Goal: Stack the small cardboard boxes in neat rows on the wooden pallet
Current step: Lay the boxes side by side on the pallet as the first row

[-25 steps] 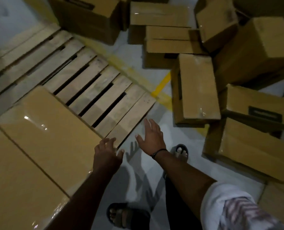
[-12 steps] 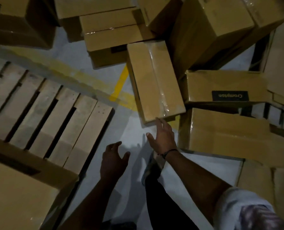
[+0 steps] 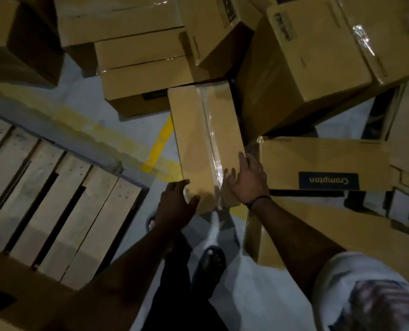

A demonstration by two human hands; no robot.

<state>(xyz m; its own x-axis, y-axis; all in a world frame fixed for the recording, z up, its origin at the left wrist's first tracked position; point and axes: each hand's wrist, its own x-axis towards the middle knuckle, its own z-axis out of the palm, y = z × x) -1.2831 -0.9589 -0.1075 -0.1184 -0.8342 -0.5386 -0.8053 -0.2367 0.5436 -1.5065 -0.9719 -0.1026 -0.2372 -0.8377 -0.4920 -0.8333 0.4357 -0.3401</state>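
Wooden pallet (image 3: 55,199): on the floor at left, slats mostly bare; one cardboard carton (image 3: 19,295) sits on its near corner.
Heap of boxes (image 3: 306,56): piled unevenly at the top and right, some tilted, well apart from the pallet.
Long taped box (image 3: 206,144): on the floor at the heap's near edge, its far end wedged among the others and its near end pointing at the person.
Handling: probably stiff and fairly light, though its weight cannot be told. The glossy tape along the top seam looks slippery, so bare cardboard edges are better. Holding both long sides near the middle should keep it level.
Left hand (image 3: 177,204): cupped round the near left corner, thumb on the top face.
Right hand (image 3: 246,182): fingers spread and laid flat on the top, at the near right edge.
Dark label (image 3: 327,180): reads "Crompton", upside down, on the flat carton (image 3: 323,158) just right of the taped box.
Other print: marks on the tilted cartons, too blurred to read.
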